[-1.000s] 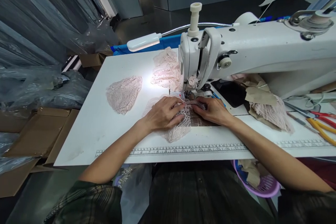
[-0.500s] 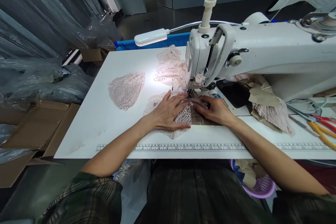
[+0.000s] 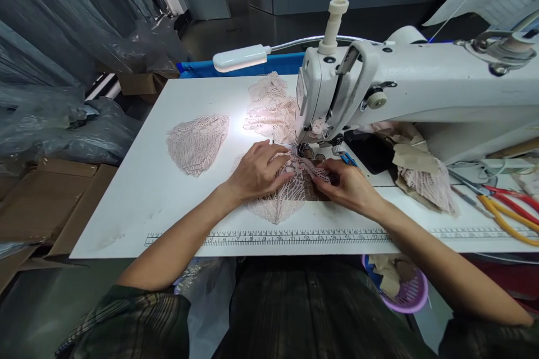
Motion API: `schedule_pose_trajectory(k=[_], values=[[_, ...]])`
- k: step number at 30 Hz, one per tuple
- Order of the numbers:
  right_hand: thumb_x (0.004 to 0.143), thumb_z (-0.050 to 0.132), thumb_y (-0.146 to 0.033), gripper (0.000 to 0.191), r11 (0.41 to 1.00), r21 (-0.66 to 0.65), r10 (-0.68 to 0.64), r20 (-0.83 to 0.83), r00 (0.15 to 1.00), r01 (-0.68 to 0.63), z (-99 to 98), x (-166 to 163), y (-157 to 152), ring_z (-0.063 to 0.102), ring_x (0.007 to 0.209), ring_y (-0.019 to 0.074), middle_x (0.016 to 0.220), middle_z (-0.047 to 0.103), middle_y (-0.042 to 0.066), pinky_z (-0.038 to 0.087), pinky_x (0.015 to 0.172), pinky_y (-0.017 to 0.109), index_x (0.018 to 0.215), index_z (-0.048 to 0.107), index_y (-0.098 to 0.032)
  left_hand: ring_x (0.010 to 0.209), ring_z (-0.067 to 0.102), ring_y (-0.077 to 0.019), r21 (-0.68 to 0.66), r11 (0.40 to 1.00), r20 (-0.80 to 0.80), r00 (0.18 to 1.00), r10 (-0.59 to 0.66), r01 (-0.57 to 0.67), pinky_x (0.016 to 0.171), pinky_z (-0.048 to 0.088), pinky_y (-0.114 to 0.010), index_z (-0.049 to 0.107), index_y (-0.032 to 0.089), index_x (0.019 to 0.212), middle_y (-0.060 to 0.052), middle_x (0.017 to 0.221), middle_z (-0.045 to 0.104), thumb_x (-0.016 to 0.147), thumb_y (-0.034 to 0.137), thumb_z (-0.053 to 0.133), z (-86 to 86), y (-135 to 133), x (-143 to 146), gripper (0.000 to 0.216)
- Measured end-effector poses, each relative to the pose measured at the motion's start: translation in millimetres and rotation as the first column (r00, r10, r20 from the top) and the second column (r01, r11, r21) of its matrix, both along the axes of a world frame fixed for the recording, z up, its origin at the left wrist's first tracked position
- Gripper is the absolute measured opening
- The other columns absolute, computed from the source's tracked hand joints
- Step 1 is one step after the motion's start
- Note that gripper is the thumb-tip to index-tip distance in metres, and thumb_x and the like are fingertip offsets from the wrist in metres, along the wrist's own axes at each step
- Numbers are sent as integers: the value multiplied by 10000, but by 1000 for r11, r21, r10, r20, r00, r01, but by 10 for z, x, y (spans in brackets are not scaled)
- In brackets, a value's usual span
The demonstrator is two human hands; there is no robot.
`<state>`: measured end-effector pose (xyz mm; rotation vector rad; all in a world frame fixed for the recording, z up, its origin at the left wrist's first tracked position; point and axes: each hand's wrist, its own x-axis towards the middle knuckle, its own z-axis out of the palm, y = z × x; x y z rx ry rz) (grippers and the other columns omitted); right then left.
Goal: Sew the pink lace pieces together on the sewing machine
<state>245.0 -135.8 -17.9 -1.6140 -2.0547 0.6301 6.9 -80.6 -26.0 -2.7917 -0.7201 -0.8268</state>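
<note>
A pale pink lace piece (image 3: 278,205) lies on the white table under the needle area of the sewing machine (image 3: 314,101). My left hand (image 3: 257,171) rests on its left part, fingers arched and apart, the tips close to the presser foot. In my right hand (image 3: 345,184), the thumb and fingers pinch a narrow lace trim (image 3: 309,167) that runs toward the foot. The fingers hide part of the trim's end. Two more lace pieces lie beyond: a fan-shaped one (image 3: 197,143) at left and a crumpled one (image 3: 272,112) behind the needle.
A lamp (image 3: 240,59) reaches over the back of the table. Yellow-and-red-handled scissors (image 3: 505,207) and lace with brown paper (image 3: 425,171) lie at right. A ruler strip (image 3: 252,237) runs along the front edge. Cardboard boxes (image 3: 46,196) stand at left, a purple basket (image 3: 410,294) below.
My left hand has drawn back leftward, and its flat, spread fingers are now arched. More of the lace shows between the hands. My right hand still pinches the trim. The view has shifted slightly.
</note>
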Motion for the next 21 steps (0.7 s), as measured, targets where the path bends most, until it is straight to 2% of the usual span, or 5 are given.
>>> schedule_pose_trajectory(k=[3, 9, 13, 17, 21], values=[[889, 499, -320, 236, 992, 124, 27, 74, 997, -36, -50, -164, -101, 626, 724, 194, 876, 698, 54, 399, 607, 276, 988, 672, -192, 933, 654, -220, 35, 996, 83, 993, -87, 84, 808, 558, -396, 586, 121, 1005, -106, 986, 680, 900, 208, 587, 17, -37, 33, 137], [922, 471, -293, 284, 975, 100, 155, 332, 931, -198, -15, -309, -108, 623, 749, 202, 970, 671, 87, 337, 548, 273, 1061, 693, -184, 972, 650, -223, -107, 974, 39, 980, -196, 200, 893, 555, -436, 571, 105, 1024, -130, 1013, 671, 901, 172, 551, -69, -115, 111, 142], [901, 542, -324, 265, 917, 17, 391, 152, 908, -398, 86, -70, 122, 614, 745, 167, 921, 686, 54, 398, 629, 257, 1078, 704, -210, 892, 667, -206, -142, 966, -28, 975, -220, 214, 860, 563, -406, 616, 110, 945, -113, 941, 689, 938, 233, 541, -129, -66, 83, 144], [911, 501, -339, 312, 972, 21, 230, 78, 970, -232, 51, 123, 357, 538, 566, 137, 707, 659, 24, 372, 556, 246, 1070, 723, -189, 897, 676, -166, -122, 968, -18, 975, -223, 219, 972, 523, -415, 650, 132, 906, -82, 976, 709, 942, 177, 535, -119, -47, 67, 128], [936, 450, -316, 369, 950, 106, 278, 147, 949, -294, -91, 115, 403, 582, 679, 143, 944, 691, 48, 384, 599, 241, 1226, 668, -251, 887, 684, -142, -111, 968, -19, 974, -227, 224, 1019, 506, -414, 665, 149, 875, -58, 969, 722, 927, 155, 546, -77, -51, 58, 130]])
